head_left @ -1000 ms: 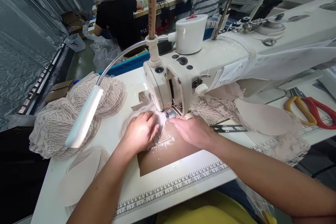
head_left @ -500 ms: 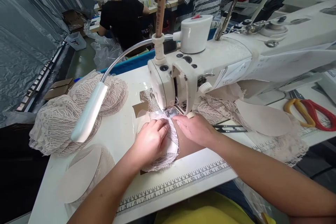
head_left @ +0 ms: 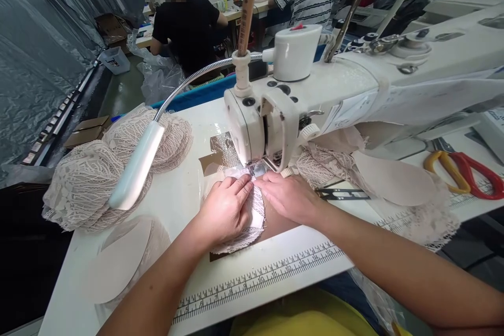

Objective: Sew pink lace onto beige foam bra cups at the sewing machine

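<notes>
A pale lace cup piece (head_left: 258,215) lies under the needle end of a white sewing machine (head_left: 244,121). My left hand (head_left: 225,209) rests on top of it with bent fingers, holding it against the machine bed. From the other side my right hand (head_left: 290,195) has its fingers pressed together on the piece's right edge, its fingertips nearly meeting those of the left hand just in front of the presser foot (head_left: 252,169). The hands hide much of the lace and the undersides of the fingers.
Stacked lace cups (head_left: 86,184) lie at left under a bendable lamp (head_left: 136,168), with smooth oval pieces (head_left: 122,260) nearer. On the right are more lace pieces (head_left: 394,178), black thread snips (head_left: 344,194) and red-and-yellow-handled scissors (head_left: 468,173). A printed ruler (head_left: 260,283) runs along the front. Two people sit beyond.
My right hand has shifted left, its fingertips now on the lace edge close to my left hand. The lace piece has moved slightly away from me, toward the needle.
</notes>
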Action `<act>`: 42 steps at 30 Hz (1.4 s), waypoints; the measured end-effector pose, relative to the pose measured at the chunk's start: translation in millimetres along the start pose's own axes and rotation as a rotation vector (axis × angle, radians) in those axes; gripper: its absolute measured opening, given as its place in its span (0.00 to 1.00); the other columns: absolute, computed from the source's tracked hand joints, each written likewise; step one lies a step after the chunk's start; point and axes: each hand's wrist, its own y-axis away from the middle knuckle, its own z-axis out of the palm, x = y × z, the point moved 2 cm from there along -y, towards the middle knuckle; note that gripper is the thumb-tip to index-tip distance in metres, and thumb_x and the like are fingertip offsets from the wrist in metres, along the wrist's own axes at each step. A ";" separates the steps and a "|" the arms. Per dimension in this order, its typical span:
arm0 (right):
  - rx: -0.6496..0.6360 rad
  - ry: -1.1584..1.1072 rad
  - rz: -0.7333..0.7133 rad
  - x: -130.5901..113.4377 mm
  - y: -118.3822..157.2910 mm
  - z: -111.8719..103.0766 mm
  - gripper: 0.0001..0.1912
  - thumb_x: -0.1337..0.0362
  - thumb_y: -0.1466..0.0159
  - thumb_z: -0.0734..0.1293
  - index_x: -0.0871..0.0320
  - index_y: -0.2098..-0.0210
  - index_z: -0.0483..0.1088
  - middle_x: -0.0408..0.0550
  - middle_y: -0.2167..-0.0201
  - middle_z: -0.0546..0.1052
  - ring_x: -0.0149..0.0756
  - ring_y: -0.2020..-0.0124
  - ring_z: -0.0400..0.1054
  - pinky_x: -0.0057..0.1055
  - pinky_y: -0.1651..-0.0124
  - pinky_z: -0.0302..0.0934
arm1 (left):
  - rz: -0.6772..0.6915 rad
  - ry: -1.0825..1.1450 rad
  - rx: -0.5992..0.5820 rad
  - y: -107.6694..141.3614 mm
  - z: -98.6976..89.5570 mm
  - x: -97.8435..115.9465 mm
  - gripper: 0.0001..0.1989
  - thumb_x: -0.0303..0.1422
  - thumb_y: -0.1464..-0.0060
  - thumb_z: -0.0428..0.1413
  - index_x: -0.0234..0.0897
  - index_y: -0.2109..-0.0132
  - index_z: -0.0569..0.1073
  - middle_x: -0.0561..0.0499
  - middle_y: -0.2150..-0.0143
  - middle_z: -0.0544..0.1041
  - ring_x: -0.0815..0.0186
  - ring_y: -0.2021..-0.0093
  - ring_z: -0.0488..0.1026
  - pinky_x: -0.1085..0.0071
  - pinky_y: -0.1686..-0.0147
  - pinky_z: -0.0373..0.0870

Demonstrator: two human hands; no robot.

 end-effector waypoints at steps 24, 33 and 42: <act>0.005 -0.211 -0.374 -12.8 17.8 5.2 0.13 0.64 0.33 0.57 0.58 0.61 0.73 0.46 0.71 0.73 0.32 0.70 0.62 0.29 0.67 0.51 | -0.777 1.115 0.237 43.4 -16.3 -39.5 0.20 0.47 0.44 0.50 0.35 0.57 0.71 0.46 0.61 0.76 0.62 0.63 0.73 0.69 0.65 0.70; 0.060 -0.179 -0.348 -9.6 13.5 1.4 0.15 0.66 0.34 0.57 0.60 0.71 0.72 0.44 0.76 0.71 0.31 0.73 0.59 0.29 0.68 0.50 | -0.809 1.587 0.081 22.0 -3.7 -23.9 0.22 0.37 0.60 0.67 0.31 0.58 0.76 0.46 0.63 0.79 0.63 0.64 0.75 0.71 0.62 0.71; 0.166 -0.087 -0.193 0.9 8.6 8.9 0.13 0.72 0.37 0.58 0.60 0.61 0.74 0.45 0.73 0.69 0.29 0.75 0.55 0.28 0.74 0.45 | -0.757 1.494 0.052 28.6 2.3 -32.5 0.24 0.41 0.56 0.64 0.31 0.54 0.73 0.43 0.59 0.79 0.60 0.63 0.75 0.71 0.64 0.71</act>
